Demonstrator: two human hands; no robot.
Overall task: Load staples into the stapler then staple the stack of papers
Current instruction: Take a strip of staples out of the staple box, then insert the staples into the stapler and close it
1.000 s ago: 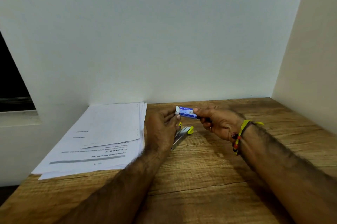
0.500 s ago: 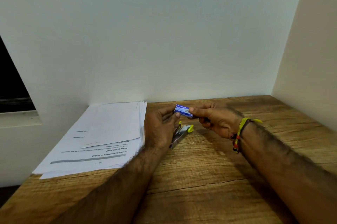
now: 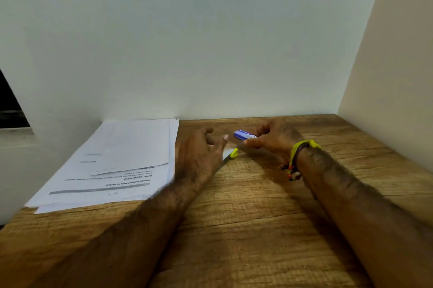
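Two bare forearms reach forward from the near edge over the brown wood-grain worktop (image 3: 246, 229), the right one wearing a yellow and dark thread bracelet with small red beads (image 3: 295, 158) at the wrist. Beyond the forearms, the left hand (image 3: 201, 151) hovers over the worktop with its fingers spread and loosely bent, gripping nothing. Just past its fingertips, a small part of the silver metal stapler with a yellow plastic tip (image 3: 230, 153) shows on the worktop, the rest of its body hidden under the left hand. To the right, the right hand (image 3: 274, 137) has its thumb and fingers extended toward the left, and the small blue and white cardboard box of staples (image 3: 243, 134) sits at its fingertips; blur makes it hard to say whether the fingers pinch the box or merely touch it. The box lies just beyond the stapler's yellow tip, between the two hands. On the left side of the worktop, beside the left hand, lies the loose stack of white printed papers (image 3: 117, 161), its sheets slightly fanned and its far edge against the plain white back wall (image 3: 199, 41). A cream side wall (image 3: 398, 65) closes the right.
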